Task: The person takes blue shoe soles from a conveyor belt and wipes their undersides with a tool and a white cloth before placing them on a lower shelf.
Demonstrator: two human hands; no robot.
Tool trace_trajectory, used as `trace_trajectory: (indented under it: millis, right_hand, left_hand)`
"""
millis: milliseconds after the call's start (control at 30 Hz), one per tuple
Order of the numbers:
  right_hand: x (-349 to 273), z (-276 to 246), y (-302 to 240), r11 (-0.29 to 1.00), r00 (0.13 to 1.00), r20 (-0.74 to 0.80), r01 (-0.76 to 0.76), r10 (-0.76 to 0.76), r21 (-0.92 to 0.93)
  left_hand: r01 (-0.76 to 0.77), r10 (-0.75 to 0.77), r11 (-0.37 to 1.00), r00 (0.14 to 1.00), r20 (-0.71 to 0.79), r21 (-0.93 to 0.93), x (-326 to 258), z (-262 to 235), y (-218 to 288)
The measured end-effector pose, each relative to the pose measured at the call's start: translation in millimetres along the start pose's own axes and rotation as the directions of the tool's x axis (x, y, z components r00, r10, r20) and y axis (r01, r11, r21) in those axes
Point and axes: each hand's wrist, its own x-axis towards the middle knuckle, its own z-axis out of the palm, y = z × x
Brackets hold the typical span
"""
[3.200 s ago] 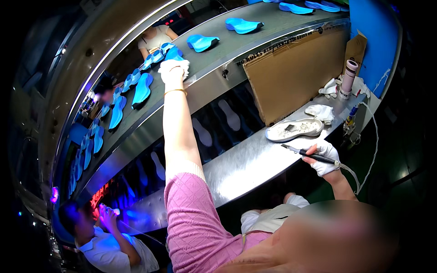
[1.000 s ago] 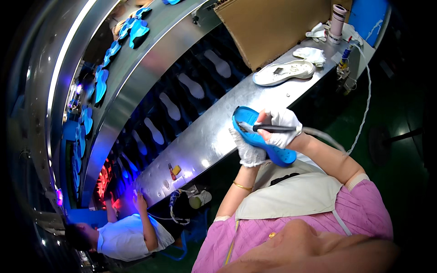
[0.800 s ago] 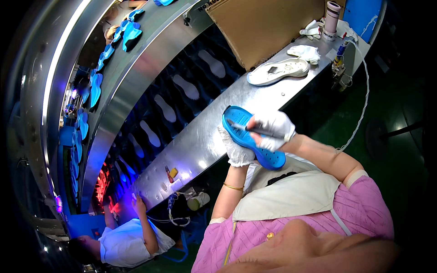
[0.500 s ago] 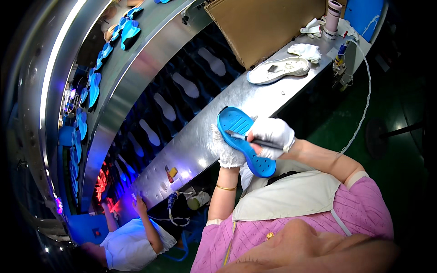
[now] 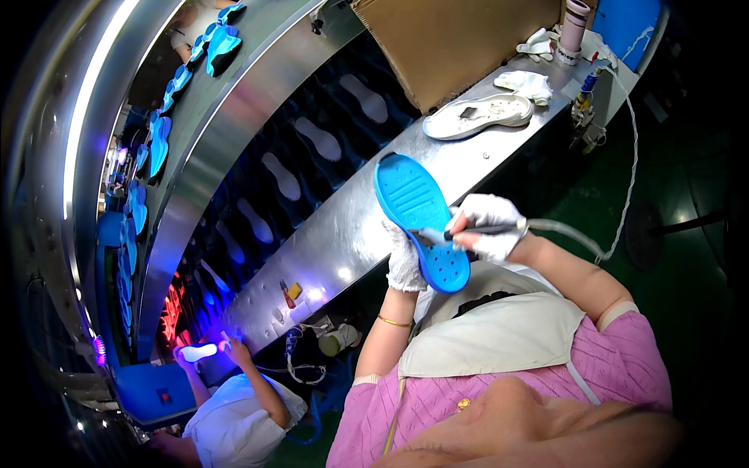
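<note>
A blue shoe sole (image 5: 413, 191), with raised ribs at one end and small holes at the other, is tilted above the bench edge. My left hand (image 5: 404, 261), in a white glove, grips it by the side near its waist, fingers partly hidden beneath. My gloved right hand (image 5: 488, 222), fingertips bare, holds a dark-handled brush (image 5: 431, 235). The brush tip lies over the sole's narrow middle. From the handle's back end a clear hose (image 5: 566, 228) runs past my right forearm.
On the metal bench (image 5: 335, 226) lie a white shoe sole (image 5: 484, 121) with dark bits and white gloves (image 5: 524, 86). A cardboard box (image 5: 460, 47) stands behind. Pale soles (image 5: 317, 139) line the dark channel; a conveyor (image 5: 195, 101) carries blue pieces. A co-worker (image 5: 242, 413) holds a brightly lit sole.
The blue sole has shifted slightly away from me and turned more upright. The brush has moved from the ribbed part toward the holed end. The co-worker now holds a lit sole.
</note>
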Motion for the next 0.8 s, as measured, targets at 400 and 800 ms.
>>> trace_trajectory:
  millis: [400,800]
  right_hand:
    - [19,7,-11,0.978,0.995,-0.047,-0.075,0.085,0.195]
    - [17,14,-13,0.918,0.987,-0.008,-0.149,0.163,0.368]
  left_hand:
    - [-0.365,0.392,0.887,0.919,0.043,-0.285,49,-13,15]
    - [-0.364,0.529,0.816,0.783,0.327,-0.449,44,28,63]
